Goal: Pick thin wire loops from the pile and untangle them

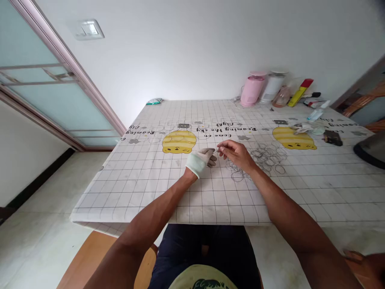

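Note:
My left hand [205, 157] wears a pale glove with grey fingers and is closed in a pinch over the middle of the table. Just to its right, my bare right hand [233, 153] also pinches, its fingertips pointing at the gloved ones. Something thin seems to run between the two hands, too small to make out. A loose heap of thin dark wire-like loops [269, 158] lies beside and partly beneath my right hand. More thin loops, faint against the cloth, lie farther back to the left, near a yellow bear print [179, 141].
The table [120, 200] has a checked cloth. At the back right stand a pink container [252, 90], a white container [272, 87], a bottle and a yellow-red tube [300, 93]. A glove [303, 128] and a dark object [333, 137] lie right. A green-white packet [154, 101] sits back left.

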